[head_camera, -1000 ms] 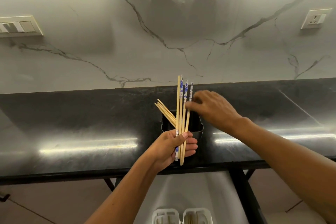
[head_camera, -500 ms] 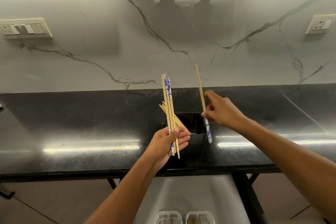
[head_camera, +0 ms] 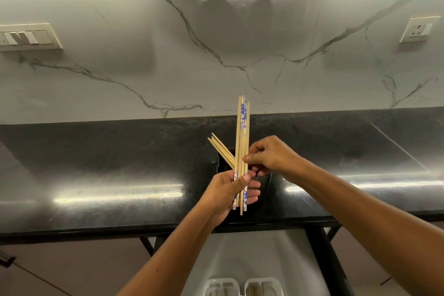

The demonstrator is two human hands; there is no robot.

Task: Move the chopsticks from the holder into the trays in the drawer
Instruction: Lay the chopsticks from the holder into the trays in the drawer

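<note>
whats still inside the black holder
A few plain wooden chopsticks lean out of the black holder to the left. Both hands and the held bundle cover most of its opening, hiding the rest.

Left hand (head_camera: 231, 190) palm up, fingers curled gripping, right hand (head_camera: 269, 156) above, fingers pinching, both forearms extended

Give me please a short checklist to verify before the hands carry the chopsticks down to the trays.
1. Left hand grips the upright bundle: ok.
2. Right hand pinches the bundle above the left hand: ok.
3. Holder emptied: not ok, slanted plain chopsticks lean out of it.
4. Bundle ends even: not ok, lower tips are staggered.
5. Trays in view below the counter: ok.
6. Free room in the trays: cannot tell.
</note>
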